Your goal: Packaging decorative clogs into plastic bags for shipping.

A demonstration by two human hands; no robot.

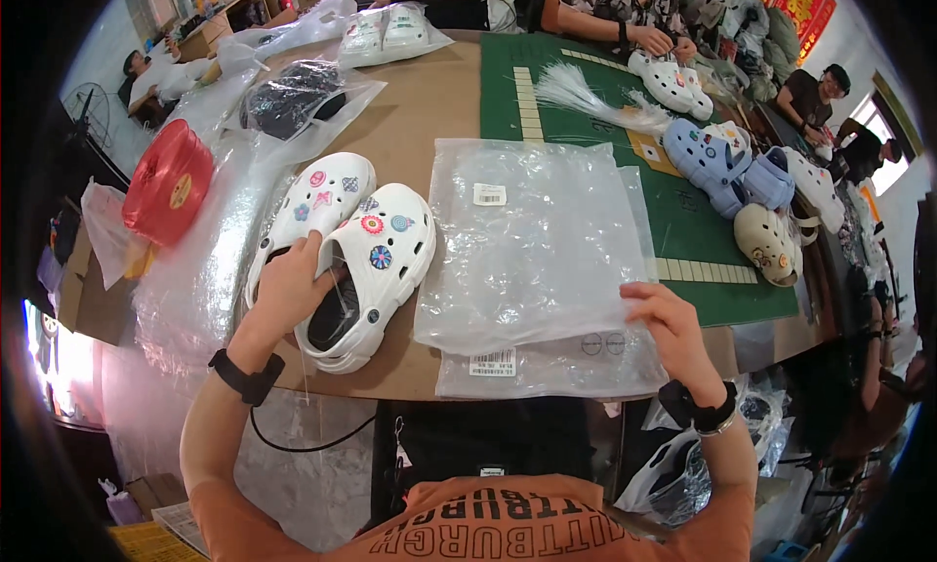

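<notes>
A pair of white clogs (392,255), decorated with colourful flower and butterfly charms, lies side by side at the table's front left. My left hand (293,281) is closed on the pair where the two clogs meet, its fingers at the inner edges of their openings. To the right lies a clear plastic bag (537,245) with a small white label, flat over a second clear bag (566,367) that sticks out at the front. My right hand (669,323) has its bent fingers at the top bag's lower right edge, which they appear to pinch.
A red ribbon roll (168,183) and a bagged dark pair (293,99) sit left. Bagged white clogs (384,33) lie farther back. On the green mat (698,235) are blue clogs (703,157), a beige clog (768,245) and clear strands (581,86). Across the table a person handles white clogs (669,82).
</notes>
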